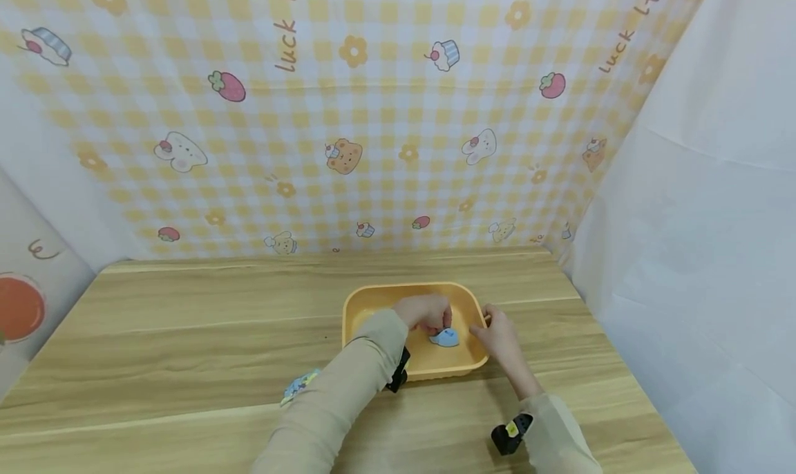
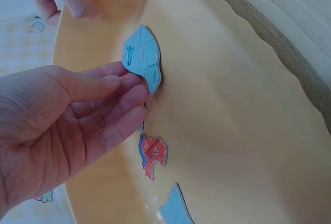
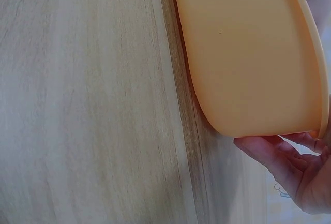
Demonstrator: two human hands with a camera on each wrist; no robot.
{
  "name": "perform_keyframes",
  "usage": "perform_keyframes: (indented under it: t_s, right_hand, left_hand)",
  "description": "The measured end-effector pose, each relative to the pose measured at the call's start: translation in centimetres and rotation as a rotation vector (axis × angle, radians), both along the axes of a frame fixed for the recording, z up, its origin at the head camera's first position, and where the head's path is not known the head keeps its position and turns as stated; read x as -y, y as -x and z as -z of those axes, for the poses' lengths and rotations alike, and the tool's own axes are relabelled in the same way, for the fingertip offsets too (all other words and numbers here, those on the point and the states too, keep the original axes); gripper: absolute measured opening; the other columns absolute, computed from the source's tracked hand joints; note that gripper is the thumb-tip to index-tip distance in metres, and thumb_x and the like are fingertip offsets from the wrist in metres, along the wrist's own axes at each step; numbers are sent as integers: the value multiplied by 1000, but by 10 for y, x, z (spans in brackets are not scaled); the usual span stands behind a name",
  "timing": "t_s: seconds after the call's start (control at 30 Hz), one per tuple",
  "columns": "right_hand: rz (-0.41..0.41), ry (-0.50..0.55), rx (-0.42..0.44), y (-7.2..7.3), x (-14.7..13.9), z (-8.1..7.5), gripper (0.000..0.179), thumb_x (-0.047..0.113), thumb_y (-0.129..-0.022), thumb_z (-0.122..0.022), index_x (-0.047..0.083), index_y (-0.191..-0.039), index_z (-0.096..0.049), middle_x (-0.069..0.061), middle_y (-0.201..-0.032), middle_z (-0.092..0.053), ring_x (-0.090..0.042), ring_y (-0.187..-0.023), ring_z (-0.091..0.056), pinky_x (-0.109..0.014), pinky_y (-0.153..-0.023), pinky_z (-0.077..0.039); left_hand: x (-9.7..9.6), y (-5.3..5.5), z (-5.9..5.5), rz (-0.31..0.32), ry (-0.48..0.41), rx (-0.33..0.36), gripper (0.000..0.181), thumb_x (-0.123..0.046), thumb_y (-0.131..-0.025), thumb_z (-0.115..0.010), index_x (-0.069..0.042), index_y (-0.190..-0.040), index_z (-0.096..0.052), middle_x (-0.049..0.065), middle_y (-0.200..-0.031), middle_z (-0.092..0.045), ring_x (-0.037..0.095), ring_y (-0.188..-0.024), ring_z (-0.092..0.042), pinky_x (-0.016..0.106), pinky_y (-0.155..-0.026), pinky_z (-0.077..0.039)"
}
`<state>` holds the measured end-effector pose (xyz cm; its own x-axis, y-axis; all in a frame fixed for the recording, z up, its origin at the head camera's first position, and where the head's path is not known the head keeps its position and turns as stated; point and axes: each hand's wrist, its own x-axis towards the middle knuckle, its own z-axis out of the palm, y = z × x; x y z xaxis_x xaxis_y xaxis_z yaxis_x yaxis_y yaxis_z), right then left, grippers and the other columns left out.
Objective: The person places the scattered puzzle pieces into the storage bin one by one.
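My left hand (image 1: 425, 311) (image 2: 77, 115) reaches into a yellow-orange plastic basin (image 1: 407, 375). Its fingertips touch the edge of a light-blue puzzle piece (image 1: 445, 337) (image 2: 143, 58) printed with map lines, while the thumb stays off it. Close by in the left wrist view lie a red-and-blue puzzle piece (image 2: 154, 154) and another light-blue piece (image 2: 177, 207); part of one more shows behind the fingers. My right hand (image 1: 500, 339) (image 3: 295, 169) grips the basin's right end, thumb and fingers at its rim.
The basin stands on a wood-grain table (image 1: 186, 336). Left of it, a small blue-and-yellow item (image 1: 298, 385) is partly hidden by my left sleeve. A checked cloth (image 1: 385, 115) hangs behind, and white sheeting (image 1: 690, 204) borders the right side.
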<state>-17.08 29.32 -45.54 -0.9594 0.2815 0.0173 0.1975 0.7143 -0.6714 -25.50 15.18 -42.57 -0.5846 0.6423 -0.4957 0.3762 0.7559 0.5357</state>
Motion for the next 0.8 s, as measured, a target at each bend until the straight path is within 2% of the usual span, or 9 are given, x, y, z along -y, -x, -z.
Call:
perform_keyframes:
  t_s: [0.2,0.33,0.47,0.6,0.7,0.8]
  right_hand:
    - [1,7,13,0,0,0,14,0,-74,-64,-3,-82,-53,-21,-78,-62,-23,-64,-60,-29,-52,-51]
    - [1,8,10,0,0,0,14,0,-73,-64,-3,-82,-53,-21,-78,-63,-23,-64,-60,-28,-52,-51]
    - [0,7,7,1,1,0,14,0,-72,-63,-3,-81,-53,-20,-76,-62,-22,-63,-59,-28,-51,-50]
    - [-5,8,13,0,1,0,14,0,-73,-63,-4,-81,-52,-20,-76,-61,-21,-63,-58,-27,-50,-50]
    - [-1,13,24,0,1,0,13,0,-74,-62,-3,-82,-53,-21,-77,-61,-22,-64,-58,-27,-51,-50]
    - [4,14,42,0,1,0,13,1,-75,-62,-2,-83,-52,-21,-79,-61,-22,-65,-59,-27,-52,-50]
  left_hand:
    - [3,-1,-5,35,-16,19,19,6,-84,-46,-3,-85,-63,2,-54,-44,11,-45,-30,24,-42,-19]
    - [6,-1,-8,48,4,23,20,3,-84,-47,-6,-93,-62,2,-54,-41,11,-43,-26,24,-41,-18]
    - [10,-1,-9,48,-5,11,22,-3,-87,-50,-10,-104,-62,3,-67,-50,11,-44,-30,24,-40,-25]
    - [15,1,-10,61,-53,-17,21,-5,-88,-52,-7,-106,-62,4,-92,-60,9,-43,-33,22,-40,-32]
    - [21,3,-10,79,-104,-36,22,-2,-87,-53,-4,-107,-62,7,-108,-60,8,-44,-37,22,-42,-35]
    - [28,5,-10,89,-156,-34,21,-2,-87,-53,-1,-107,-61,13,-111,-60,13,-51,-45,26,-50,-43]
